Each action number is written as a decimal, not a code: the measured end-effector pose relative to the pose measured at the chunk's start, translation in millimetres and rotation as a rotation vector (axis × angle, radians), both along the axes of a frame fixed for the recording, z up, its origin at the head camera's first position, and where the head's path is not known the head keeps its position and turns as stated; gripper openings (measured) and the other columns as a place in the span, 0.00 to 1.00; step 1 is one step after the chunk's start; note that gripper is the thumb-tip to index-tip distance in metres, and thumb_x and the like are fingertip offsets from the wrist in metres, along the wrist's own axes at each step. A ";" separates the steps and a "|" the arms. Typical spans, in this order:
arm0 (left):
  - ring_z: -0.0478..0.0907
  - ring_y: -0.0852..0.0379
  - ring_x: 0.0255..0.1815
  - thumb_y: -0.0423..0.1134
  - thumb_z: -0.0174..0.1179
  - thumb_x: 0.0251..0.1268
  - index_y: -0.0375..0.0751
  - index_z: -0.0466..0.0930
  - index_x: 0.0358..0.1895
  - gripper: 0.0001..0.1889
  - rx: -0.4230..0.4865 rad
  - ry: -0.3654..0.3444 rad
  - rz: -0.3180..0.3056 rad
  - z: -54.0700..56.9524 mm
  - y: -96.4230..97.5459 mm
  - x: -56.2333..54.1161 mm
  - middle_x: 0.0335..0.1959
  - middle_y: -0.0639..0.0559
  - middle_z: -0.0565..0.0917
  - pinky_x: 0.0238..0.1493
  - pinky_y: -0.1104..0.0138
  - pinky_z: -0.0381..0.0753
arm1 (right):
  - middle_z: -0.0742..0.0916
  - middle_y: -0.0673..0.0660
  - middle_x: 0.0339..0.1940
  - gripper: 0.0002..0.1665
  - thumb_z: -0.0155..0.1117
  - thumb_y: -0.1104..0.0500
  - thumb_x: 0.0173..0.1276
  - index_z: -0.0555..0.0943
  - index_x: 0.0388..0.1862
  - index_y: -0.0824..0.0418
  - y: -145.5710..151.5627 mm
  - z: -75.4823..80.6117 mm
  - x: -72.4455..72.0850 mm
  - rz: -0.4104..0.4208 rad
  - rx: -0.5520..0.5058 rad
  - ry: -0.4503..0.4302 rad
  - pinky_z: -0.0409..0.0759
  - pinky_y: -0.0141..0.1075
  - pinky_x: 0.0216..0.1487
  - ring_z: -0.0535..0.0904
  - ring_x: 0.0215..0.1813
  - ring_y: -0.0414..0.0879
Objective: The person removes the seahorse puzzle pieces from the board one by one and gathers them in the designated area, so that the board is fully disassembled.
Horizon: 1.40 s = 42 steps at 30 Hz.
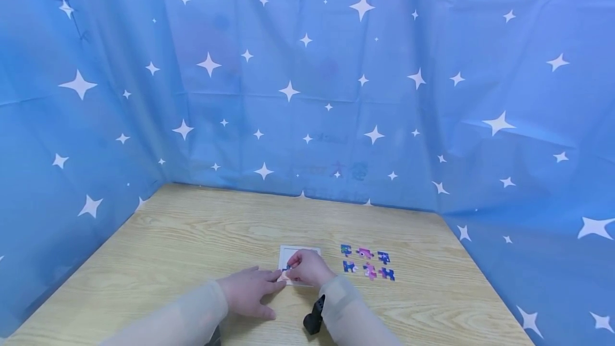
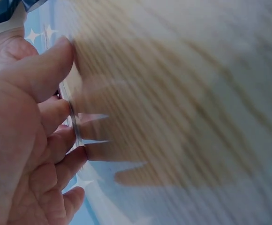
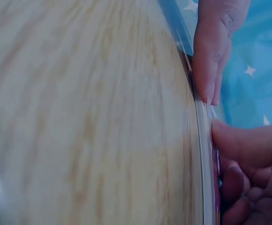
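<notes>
A small white-bordered puzzle tray point(image 1: 301, 248) lies flat on the table, partly hidden by my right hand point(image 1: 309, 267). The thumb and curled fingers of that hand pinch a small puzzle piece point(image 1: 287, 268) with dark blue on it, low over the tray's left part. My left hand point(image 1: 251, 291) lies palm down with its fingers extended, the fingertips touching the tray's lower left corner. In the left wrist view the left fingers point(image 2: 56, 115) reach the tray's edge. The right wrist view shows the right thumb point(image 3: 241, 143) close to the thin tray side.
Several loose puzzle pieces point(image 1: 369, 270), pink and dark blue, lie in two rows right of the tray. The wooden table point(image 1: 216, 228) meets a blue star-patterned curtain point(image 1: 288, 122) at its back and sides. A black wrist device point(image 1: 314, 316) sits under the right wrist.
</notes>
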<state>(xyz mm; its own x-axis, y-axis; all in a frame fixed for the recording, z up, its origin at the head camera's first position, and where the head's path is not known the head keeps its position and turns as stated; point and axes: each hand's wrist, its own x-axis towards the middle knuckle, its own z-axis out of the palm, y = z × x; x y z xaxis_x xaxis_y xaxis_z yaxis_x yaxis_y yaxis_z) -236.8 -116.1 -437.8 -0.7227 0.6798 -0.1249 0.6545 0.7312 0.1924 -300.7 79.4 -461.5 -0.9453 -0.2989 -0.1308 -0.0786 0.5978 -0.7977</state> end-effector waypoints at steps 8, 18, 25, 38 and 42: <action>0.63 0.49 0.70 0.61 0.60 0.59 0.51 0.67 0.71 0.37 0.016 -0.028 0.010 -0.3 0.1 0.2 0.73 0.47 0.63 0.68 0.51 0.64 | 0.79 0.54 0.30 0.12 0.73 0.65 0.56 0.78 0.35 0.61 -0.2 1.9 0.7 0.015 0.006 -0.010 0.73 0.35 0.33 0.73 0.33 0.46; 0.68 0.48 0.67 0.61 0.61 0.58 0.53 0.69 0.69 0.36 0.003 -0.007 0.009 0.3 2.0 -2.9 0.71 0.46 0.66 0.65 0.56 0.68 | 0.78 0.55 0.32 0.13 0.73 0.66 0.56 0.77 0.36 0.60 0.5 3.0 -0.3 0.018 -0.005 -0.037 0.73 0.36 0.35 0.73 0.35 0.48; 0.70 0.48 0.65 0.60 0.62 0.58 0.55 0.69 0.69 0.35 -0.027 0.014 0.002 4.3 5.2 -2.2 0.70 0.46 0.68 0.64 0.57 0.70 | 0.77 0.54 0.31 0.14 0.72 0.69 0.56 0.76 0.36 0.61 2.4 3.6 -2.4 0.046 -0.039 -0.045 0.72 0.33 0.32 0.72 0.33 0.47; 0.72 0.50 0.64 0.60 0.63 0.57 0.56 0.72 0.67 0.33 -0.041 -0.013 0.025 5.9 9.2 -3.7 0.68 0.47 0.70 0.63 0.58 0.71 | 0.80 0.54 0.29 0.07 0.68 0.65 0.62 0.80 0.38 0.62 7.0 5.8 -2.5 0.044 -0.082 -0.092 0.75 0.32 0.30 0.75 0.29 0.45; 0.72 0.50 0.63 0.60 0.64 0.57 0.56 0.72 0.67 0.33 -0.039 -0.009 0.031 5.9 9.6 -3.2 0.68 0.47 0.70 0.63 0.57 0.71 | 0.80 0.53 0.26 0.05 0.67 0.66 0.62 0.80 0.37 0.63 8.7 4.0 -4.5 0.047 -0.106 -0.096 0.75 0.31 0.28 0.75 0.26 0.43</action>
